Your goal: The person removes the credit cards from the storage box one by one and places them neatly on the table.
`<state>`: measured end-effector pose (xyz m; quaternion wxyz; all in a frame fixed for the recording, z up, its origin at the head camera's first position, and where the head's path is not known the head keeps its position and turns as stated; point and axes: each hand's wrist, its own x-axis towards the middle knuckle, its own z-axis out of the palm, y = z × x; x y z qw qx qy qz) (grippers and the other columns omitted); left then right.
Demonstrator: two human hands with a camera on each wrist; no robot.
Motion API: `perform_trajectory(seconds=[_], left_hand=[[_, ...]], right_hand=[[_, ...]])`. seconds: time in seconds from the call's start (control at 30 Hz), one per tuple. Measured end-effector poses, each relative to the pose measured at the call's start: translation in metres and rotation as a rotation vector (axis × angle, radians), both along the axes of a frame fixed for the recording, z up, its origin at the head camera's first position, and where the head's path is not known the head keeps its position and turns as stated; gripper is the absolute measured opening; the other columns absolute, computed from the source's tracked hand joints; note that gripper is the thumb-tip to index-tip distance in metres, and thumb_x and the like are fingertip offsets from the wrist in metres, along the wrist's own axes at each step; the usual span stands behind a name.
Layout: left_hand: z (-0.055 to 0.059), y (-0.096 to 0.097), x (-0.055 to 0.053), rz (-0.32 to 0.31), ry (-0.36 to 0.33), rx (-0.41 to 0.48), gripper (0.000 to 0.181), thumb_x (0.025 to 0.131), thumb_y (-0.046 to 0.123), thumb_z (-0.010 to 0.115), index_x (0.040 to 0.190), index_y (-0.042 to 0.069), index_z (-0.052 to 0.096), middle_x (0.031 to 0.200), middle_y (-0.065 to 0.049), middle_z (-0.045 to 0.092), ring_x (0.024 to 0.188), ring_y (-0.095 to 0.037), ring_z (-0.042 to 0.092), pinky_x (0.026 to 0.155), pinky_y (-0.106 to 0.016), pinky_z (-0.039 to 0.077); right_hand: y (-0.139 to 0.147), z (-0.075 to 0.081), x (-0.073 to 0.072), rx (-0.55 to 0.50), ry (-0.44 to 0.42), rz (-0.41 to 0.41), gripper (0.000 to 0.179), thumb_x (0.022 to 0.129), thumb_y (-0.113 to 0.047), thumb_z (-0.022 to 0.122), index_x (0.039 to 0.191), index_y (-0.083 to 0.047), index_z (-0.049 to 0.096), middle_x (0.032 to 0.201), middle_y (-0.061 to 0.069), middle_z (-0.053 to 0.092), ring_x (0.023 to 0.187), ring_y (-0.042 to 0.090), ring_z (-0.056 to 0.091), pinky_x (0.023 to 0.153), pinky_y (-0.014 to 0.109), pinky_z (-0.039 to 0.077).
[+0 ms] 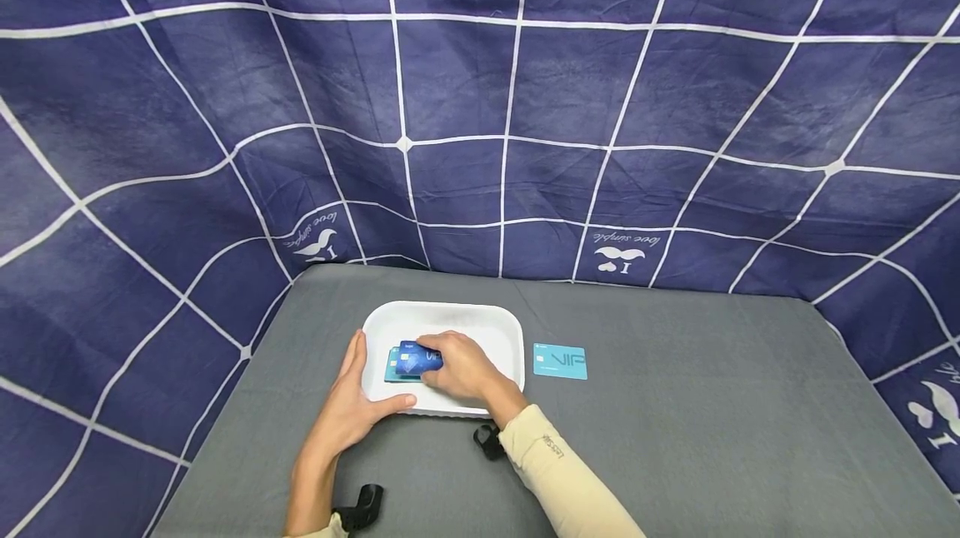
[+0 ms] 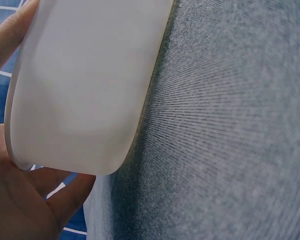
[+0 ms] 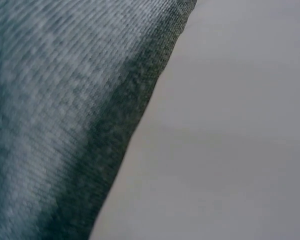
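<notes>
A white tray [image 1: 450, 315] sits on the grey cloth, its wall filling much of the left wrist view. My left hand [image 1: 345, 409] rests against its near left corner, fingers straight along the left side and thumb on the front rim. Over the tray, my right hand [image 1: 463, 365] pinches a dark blue card [image 1: 411, 358] by its right end. Beneath that card lies a teal card [image 1: 391, 367], mostly covered; whether they touch cannot be seen. The right wrist view shows only tray wall [image 3: 225, 125] and cloth, not the fingers.
Right of the tray, a teal VIP card [image 1: 559, 361] lies flat on the grey cloth [image 1: 712, 405]. A dark blue curtain with white lines [image 1: 562, 88] hangs behind and at the sides. Black wrist straps [image 1: 367, 505] show near both forearms.
</notes>
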<state>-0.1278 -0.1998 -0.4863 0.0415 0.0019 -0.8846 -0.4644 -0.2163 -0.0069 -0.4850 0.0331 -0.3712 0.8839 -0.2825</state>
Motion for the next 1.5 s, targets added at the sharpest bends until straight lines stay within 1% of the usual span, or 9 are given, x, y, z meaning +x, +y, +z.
perform_trajectory(seconds=[0.3, 0.4, 0.53, 0.63, 0.73, 0.83, 0.97, 1.23, 1.5], left_hand=[[-0.001, 0.000, 0.000, 0.001, -0.006, -0.003, 0.128, 0.071, 0.036, 0.090, 0.156, -0.004, 0.002, 0.162, -0.025, 0.001, 0.147, -0.040, 0.006, 0.113, -0.059, 0.014], [-0.001, 0.000, -0.001, 0.004, -0.008, -0.007, 0.128, 0.071, 0.037, 0.090, 0.156, -0.003, 0.002, 0.162, -0.025, 0.001, 0.147, -0.040, 0.007, 0.113, -0.059, 0.015], [-0.002, 0.001, -0.001, 0.006, -0.005, -0.004, 0.128, 0.070, 0.036, 0.090, 0.156, -0.005, 0.004, 0.162, -0.024, 0.002, 0.147, -0.040, 0.007, 0.113, -0.059, 0.015], [-0.003, 0.002, -0.001, 0.000, -0.001, 0.006, 0.128, 0.070, 0.036, 0.090, 0.155, -0.005, 0.004, 0.162, -0.024, 0.001, 0.147, -0.040, 0.006, 0.114, -0.058, 0.014], [-0.003, 0.004, -0.001, -0.005, 0.000, 0.017, 0.128, 0.070, 0.036, 0.090, 0.155, -0.006, 0.004, 0.162, -0.024, 0.001, 0.147, -0.039, 0.005, 0.114, -0.058, 0.014], [-0.003, 0.004, -0.001, -0.003, 0.001, 0.016, 0.129, 0.069, 0.037, 0.090, 0.155, -0.006, 0.004, 0.162, -0.024, 0.001, 0.147, -0.039, 0.006, 0.114, -0.057, 0.014], [-0.003, 0.003, -0.002, 0.000, -0.005, 0.005, 0.129, 0.070, 0.038, 0.090, 0.155, -0.005, 0.004, 0.162, -0.023, 0.002, 0.148, -0.038, 0.006, 0.114, -0.058, 0.014], [-0.002, 0.001, -0.002, -0.001, -0.001, -0.006, 0.128, 0.070, 0.037, 0.090, 0.155, -0.006, 0.004, 0.162, -0.025, 0.002, 0.147, -0.039, 0.006, 0.114, -0.057, 0.014], [-0.002, 0.000, -0.001, 0.003, 0.000, -0.009, 0.129, 0.069, 0.039, 0.090, 0.155, -0.006, 0.005, 0.162, -0.024, 0.002, 0.148, -0.038, 0.006, 0.114, -0.057, 0.014]], right_hand=[[0.004, 0.006, 0.003, -0.057, 0.002, -0.009, 0.055, 0.080, -0.017, 0.079, 0.131, -0.006, 0.064, 0.127, 0.003, 0.066, 0.117, 0.018, 0.059, 0.102, 0.031, 0.042], [0.006, 0.008, 0.003, -0.054, -0.003, -0.004, 0.055, 0.081, -0.018, 0.079, 0.132, -0.006, 0.064, 0.127, 0.003, 0.066, 0.117, 0.018, 0.059, 0.102, 0.031, 0.042], [0.010, 0.011, 0.006, -0.041, 0.030, 0.012, 0.055, 0.080, -0.018, 0.078, 0.132, -0.005, 0.063, 0.128, 0.003, 0.065, 0.118, 0.017, 0.058, 0.102, 0.030, 0.041], [0.017, 0.020, 0.012, -0.015, 0.097, 0.026, 0.054, 0.081, -0.017, 0.076, 0.132, -0.005, 0.063, 0.130, 0.003, 0.064, 0.120, 0.017, 0.057, 0.104, 0.029, 0.039], [0.025, 0.033, 0.021, 0.004, 0.152, 0.037, 0.053, 0.083, -0.016, 0.074, 0.134, -0.004, 0.061, 0.133, 0.004, 0.062, 0.124, 0.018, 0.055, 0.106, 0.029, 0.037], [0.036, 0.045, 0.028, -0.016, 0.163, 0.042, 0.053, 0.084, -0.014, 0.075, 0.133, -0.002, 0.061, 0.134, 0.007, 0.061, 0.126, 0.019, 0.053, 0.108, 0.031, 0.036], [0.050, 0.055, 0.031, -0.059, 0.143, 0.035, 0.053, 0.084, -0.011, 0.077, 0.133, 0.000, 0.061, 0.134, 0.009, 0.061, 0.127, 0.020, 0.053, 0.108, 0.034, 0.036], [0.071, 0.051, 0.035, -0.167, 0.073, 0.006, 0.056, 0.080, -0.011, 0.082, 0.132, -0.002, 0.063, 0.132, 0.008, 0.062, 0.124, 0.022, 0.055, 0.106, 0.039, 0.039], [0.081, 0.050, 0.044, -0.160, 0.093, 0.030, 0.055, 0.080, -0.010, 0.082, 0.131, -0.002, 0.063, 0.132, 0.009, 0.062, 0.125, 0.023, 0.055, 0.106, 0.039, 0.039]])
